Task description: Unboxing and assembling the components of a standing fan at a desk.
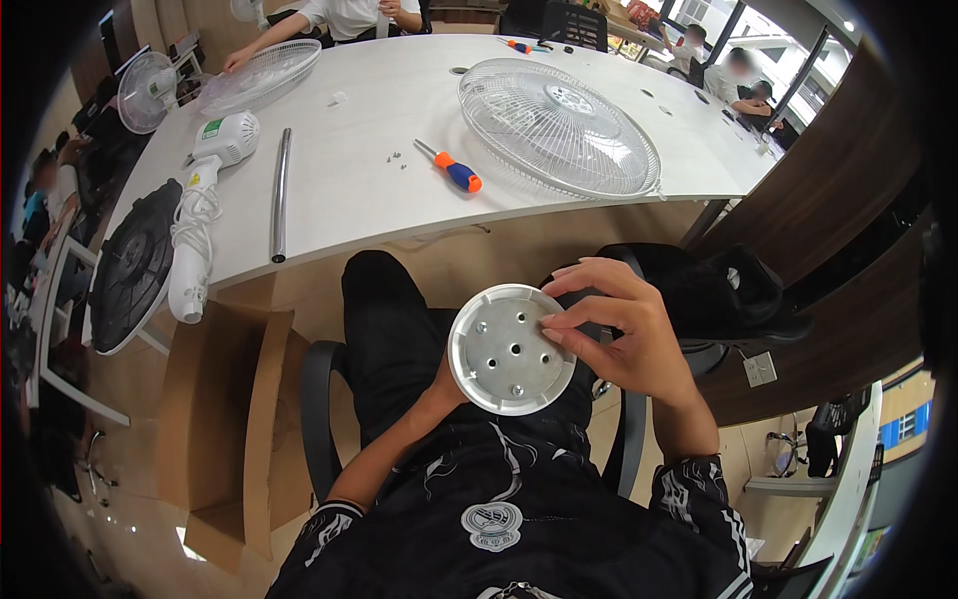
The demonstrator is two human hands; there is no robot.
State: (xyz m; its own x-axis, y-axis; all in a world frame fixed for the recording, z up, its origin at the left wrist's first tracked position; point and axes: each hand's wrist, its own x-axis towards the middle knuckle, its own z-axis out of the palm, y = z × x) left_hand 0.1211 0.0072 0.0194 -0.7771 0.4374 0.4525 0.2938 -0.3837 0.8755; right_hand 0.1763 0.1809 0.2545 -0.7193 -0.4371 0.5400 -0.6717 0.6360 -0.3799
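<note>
I hold a round white plastic disc (509, 349) with a metal plate and several holes over my lap. My left hand (444, 384) is mostly hidden behind the disc and supports it from below. My right hand (624, 334) grips the disc's right rim, with the fingertips on its face. On the white table (359, 170) ahead lie a white wire fan grille (559, 125), an orange-and-blue screwdriver (451, 168), a few small screws (397, 156), a metal tube (280, 195) and a white fan motor unit with a coiled cord (205, 200).
A cardboard box (230, 419) stands open at my left. A black fan blade guard (135, 265) leans beside the table's left end. Another person's hand rests on a second grille (261, 75) at the far side. A black chair (699, 290) is at my right.
</note>
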